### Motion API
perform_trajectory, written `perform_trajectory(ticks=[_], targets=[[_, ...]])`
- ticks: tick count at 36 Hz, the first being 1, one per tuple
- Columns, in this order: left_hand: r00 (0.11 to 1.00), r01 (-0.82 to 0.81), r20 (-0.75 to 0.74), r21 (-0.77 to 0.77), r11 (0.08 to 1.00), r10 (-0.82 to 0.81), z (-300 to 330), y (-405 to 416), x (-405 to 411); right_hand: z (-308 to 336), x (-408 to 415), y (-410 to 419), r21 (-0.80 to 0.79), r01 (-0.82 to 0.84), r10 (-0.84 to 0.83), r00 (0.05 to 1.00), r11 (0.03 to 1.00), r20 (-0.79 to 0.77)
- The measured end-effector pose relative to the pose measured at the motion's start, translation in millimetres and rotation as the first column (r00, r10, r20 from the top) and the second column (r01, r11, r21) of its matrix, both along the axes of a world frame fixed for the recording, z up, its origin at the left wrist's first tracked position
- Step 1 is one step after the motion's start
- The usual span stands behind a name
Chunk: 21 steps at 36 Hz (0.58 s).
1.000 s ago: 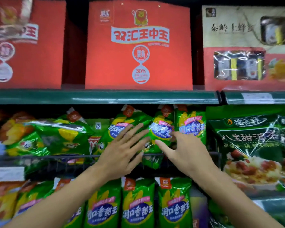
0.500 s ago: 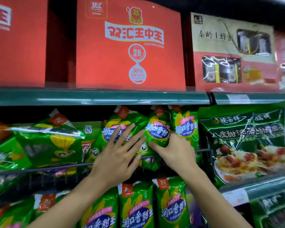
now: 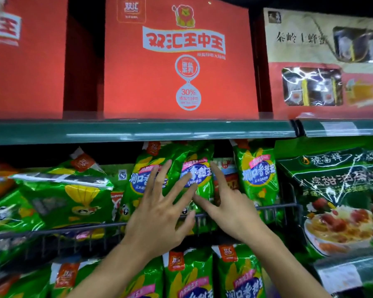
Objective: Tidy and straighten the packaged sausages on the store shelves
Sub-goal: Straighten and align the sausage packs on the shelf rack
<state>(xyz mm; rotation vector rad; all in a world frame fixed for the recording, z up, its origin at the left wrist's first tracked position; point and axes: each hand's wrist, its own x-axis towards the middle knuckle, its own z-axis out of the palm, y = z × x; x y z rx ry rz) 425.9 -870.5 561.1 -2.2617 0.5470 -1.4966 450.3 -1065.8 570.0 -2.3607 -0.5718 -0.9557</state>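
Two bare hands are shown raised to the middle shelf of a store display, where green packaged sausages stand behind a black wire rail (image 3: 274, 208). The left hand (image 3: 159, 214) is spread wide, its straight fingers (image 3: 162, 175) laid flat against the fronts of two upright packs: the left green pack (image 3: 142, 168) and the middle green pack (image 3: 199, 166), which stand side by side and appear to overlap. The right hand (image 3: 233, 209) is set just beside it, with index finger extended upward along the right edge of the middle green pack and thumb pointed toward the left hand; nothing is enclosed by either grip, both being open with fingers extended. Whether the right index finger actually touches the pack cannot be told. A third upright pack, the right green pack (image 3: 256, 171), is seen standing apart to the right, a gap with a red-labelled item being visible between it and the middle one. To the left, a tilted green pack (image 3: 67, 190) is seen lying askew on its side among other leaning packets. On the shelf below, a lower row of green packs (image 3: 187, 274) is arranged upright, partly hidden by the forearms. On the upper shelf, above the green shelf edge (image 3: 138, 130), a red carton (image 3: 179, 61) is placed centrally, with another red carton at the left and a windowed gift box (image 3: 323, 61) at the right. Large dark green bags (image 3: 336, 186) are stacked at the right of the middle shelf.
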Motion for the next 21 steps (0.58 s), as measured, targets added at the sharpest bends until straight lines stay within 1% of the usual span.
perform_trajectory(ticks=[2,5,7,9,16,21], targets=[[1.0,0.006,0.013,-0.006,1.0,-0.006,0,0,0,2,2,-2,-0.007,-0.014,0.013,1.0,1.0,-0.023],[0.999,0.005,0.032,-0.024,1.0,-0.005,0,0,1,4,5,-3,0.065,-0.098,0.101,0.994,0.993,-0.036],[0.999,0.015,0.036,-0.032,0.999,-0.014,0,-1,0,6,5,-3,0.115,-0.177,0.179,0.984,0.978,-0.011],[0.999,0.032,0.042,-0.035,0.999,-0.03,1,-2,0,10,4,-3,0.121,-0.219,0.219,0.976,0.968,0.015],[0.998,0.038,0.057,-0.002,0.999,-0.038,0,0,1,16,4,-8,0.081,-0.194,0.193,0.981,0.978,0.026],[0.998,0.035,0.061,-0.029,0.999,-0.033,0,-2,0,20,8,-2,0.03,-0.113,0.109,0.989,0.993,0.103]])
